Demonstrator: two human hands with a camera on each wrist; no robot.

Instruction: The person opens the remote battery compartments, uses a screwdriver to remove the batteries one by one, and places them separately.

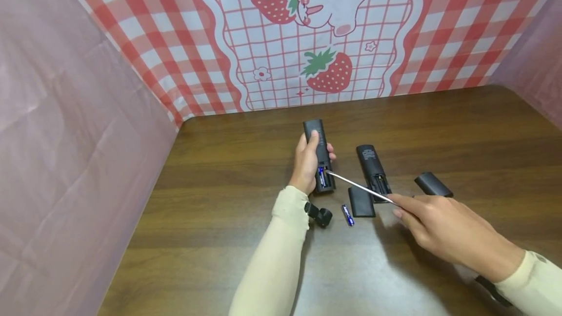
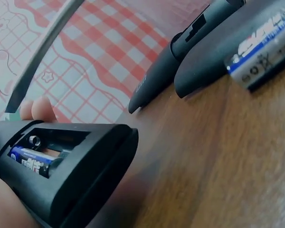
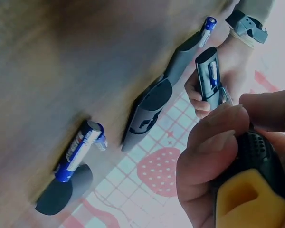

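My left hand (image 1: 305,162) grips a black remote control (image 1: 319,135), its back turned up and its battery compartment uncovered. A blue-and-white battery (image 2: 31,160) lies in that compartment beside a bare slot with a metal contact. In my right hand (image 1: 458,228) is a flat-blade screwdriver (image 1: 360,187), with a black-and-yellow handle (image 3: 251,202). Its metal tip is at the side of the compartment in the head view. Close to the left wrist, a loose battery (image 1: 348,215) lies on the table by a black battery cover (image 1: 362,203).
A second black remote (image 1: 371,161), also with its compartment uncovered, lies right of the held one. Farther right is another cover (image 1: 432,184). Beside that cover, the right wrist view shows a battery (image 3: 77,152) with another behind it. A checked cloth (image 1: 167,38) hangs behind the wooden table.
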